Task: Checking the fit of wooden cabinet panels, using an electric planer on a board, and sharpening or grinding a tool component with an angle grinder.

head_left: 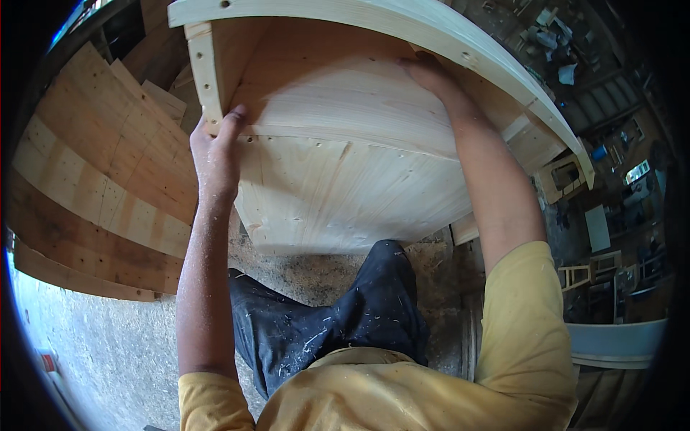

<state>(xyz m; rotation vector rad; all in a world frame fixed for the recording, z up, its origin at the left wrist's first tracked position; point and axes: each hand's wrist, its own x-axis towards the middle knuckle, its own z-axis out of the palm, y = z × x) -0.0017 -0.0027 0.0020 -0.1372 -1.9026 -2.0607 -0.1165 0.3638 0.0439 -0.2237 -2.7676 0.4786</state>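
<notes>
A pale wooden cabinet-like box (345, 187) fills the upper middle, with an open recess, an inner board and a curved front rail. My left hand (219, 147), dusted with pale powder, is closed around the lower end of the left upright (205, 75), thumb on its inner side. My right hand (428, 72) reaches into the recess below the rail (467, 57), fingers curled at a narrow piece of wood in shadow; what exactly they grip is unclear. Below the box are my legs in dark, shaving-speckled trousers.
Large curved plywood boards (100, 165) stand at the left over a dusty concrete floor (93, 337). On the right lie scattered workshop items, wooden frames (575, 273) and a pale curved-edged piece (618, 337). More planks lie at the lower right.
</notes>
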